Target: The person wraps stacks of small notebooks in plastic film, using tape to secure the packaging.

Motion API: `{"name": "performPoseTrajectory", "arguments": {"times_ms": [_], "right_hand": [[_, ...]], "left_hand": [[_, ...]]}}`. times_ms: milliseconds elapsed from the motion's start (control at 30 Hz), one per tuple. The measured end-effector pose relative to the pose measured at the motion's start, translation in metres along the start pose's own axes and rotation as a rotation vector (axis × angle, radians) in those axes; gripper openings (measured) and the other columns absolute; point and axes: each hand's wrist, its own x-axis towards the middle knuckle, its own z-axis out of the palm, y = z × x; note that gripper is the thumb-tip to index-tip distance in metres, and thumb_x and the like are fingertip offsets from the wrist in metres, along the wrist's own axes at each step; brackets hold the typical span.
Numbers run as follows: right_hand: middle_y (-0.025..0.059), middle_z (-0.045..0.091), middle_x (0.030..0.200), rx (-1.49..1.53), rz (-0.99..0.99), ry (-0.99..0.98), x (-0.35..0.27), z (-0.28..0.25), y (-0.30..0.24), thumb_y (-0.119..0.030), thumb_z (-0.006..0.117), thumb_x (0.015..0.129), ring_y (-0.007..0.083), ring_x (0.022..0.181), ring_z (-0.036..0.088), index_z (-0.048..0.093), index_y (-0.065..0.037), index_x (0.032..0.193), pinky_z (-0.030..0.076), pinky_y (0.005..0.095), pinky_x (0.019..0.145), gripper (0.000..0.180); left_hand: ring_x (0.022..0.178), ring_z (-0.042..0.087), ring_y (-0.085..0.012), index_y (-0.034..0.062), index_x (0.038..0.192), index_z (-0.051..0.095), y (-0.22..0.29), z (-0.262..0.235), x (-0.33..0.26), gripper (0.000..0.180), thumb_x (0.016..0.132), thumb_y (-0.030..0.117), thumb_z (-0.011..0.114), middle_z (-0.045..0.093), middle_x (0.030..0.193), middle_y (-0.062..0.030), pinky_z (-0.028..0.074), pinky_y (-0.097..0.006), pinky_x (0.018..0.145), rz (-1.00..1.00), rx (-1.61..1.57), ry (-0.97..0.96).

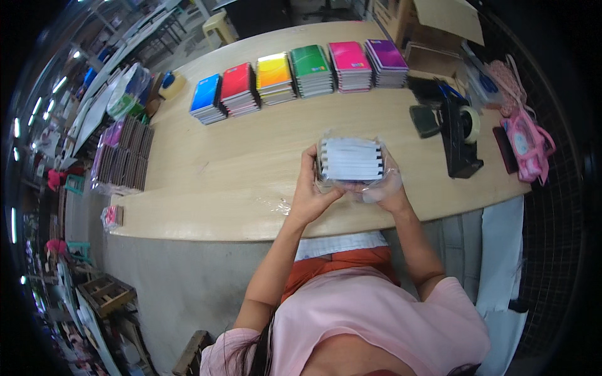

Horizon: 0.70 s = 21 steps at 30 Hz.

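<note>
Over the near part of the table, a stack of notebooks [351,158] in a clear plastic bag [371,192] is held up between my hands, with its layered white page edges facing me. My left hand [311,191] wraps its left side, the thumb along the near edge. On the right side my right hand [394,188] grips the stack through loose, crumpled plastic, which partly covers its fingers. A small clear scrap of plastic [276,205] lies on the table beside my left wrist.
Notebook piles in blue [207,93], red [237,81], yellow [274,72], green [310,62], pink [348,57] and purple [386,55] line the far side. A black tape dispenser [458,141] stands right, near a pink pouch [528,141]. Wrapped bundles [122,153] stack at the left edge.
</note>
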Motion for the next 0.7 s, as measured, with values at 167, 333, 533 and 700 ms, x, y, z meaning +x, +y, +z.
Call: {"name": "performPoseTrajectory", "arguments": {"times_ms": [167, 333, 533, 700], "right_hand": [[0.0139, 0.052, 0.135, -0.312, 0.023, -0.099, 0.010, -0.013, 0.024, -0.011, 0.091, 0.059, 0.0223, 0.126, 0.050, 0.040, -0.002, 0.141, 0.040, 0.0358, 0.107, 0.097], [0.0206, 0.032, 0.152, -0.689, -0.441, -0.256, 0.034, -0.023, -0.067, -0.030, 0.089, 0.059, 0.0388, 0.144, 0.025, 0.057, -0.009, 0.127, 0.026, 0.0475, 0.115, 0.078], [0.0216, 0.044, 0.144, -0.964, -0.552, -0.440, 0.059, -0.025, -0.126, -0.023, 0.081, 0.068, 0.0402, 0.137, 0.038, 0.067, -0.007, 0.086, 0.029, 0.0496, 0.113, 0.028], [0.0171, 0.051, 0.138, -0.249, -0.417, 0.139, 0.036, -0.067, -0.062, -0.012, 0.075, 0.069, 0.0321, 0.132, 0.046, 0.063, -0.006, 0.107, 0.035, 0.0456, 0.109, 0.040]], "left_hand": [[0.137, 0.037, -0.0334, 0.0039, 0.150, 0.020, -0.007, -0.005, -0.003, 0.109, 0.065, 0.016, 0.087, 0.038, 0.144, -0.0235, 0.033, -0.045, 0.112, -0.030, 0.099, 0.025], [0.141, 0.030, -0.0404, 0.0127, 0.136, 0.047, 0.064, -0.077, 0.025, 0.085, 0.061, 0.019, 0.087, 0.033, 0.151, -0.0227, 0.029, -0.049, 0.115, 0.229, 0.482, -0.049], [0.136, 0.037, -0.0397, 0.0125, 0.081, 0.068, 0.115, -0.097, 0.067, 0.020, 0.065, 0.010, 0.080, 0.039, 0.146, -0.0190, 0.037, -0.051, 0.110, 0.507, 0.713, -0.299], [0.137, 0.040, -0.0285, 0.0102, 0.115, 0.060, 0.088, -0.104, 0.044, 0.049, 0.072, 0.018, 0.084, 0.042, 0.146, -0.0099, 0.035, -0.043, 0.112, 0.253, -0.099, 0.032]]}}
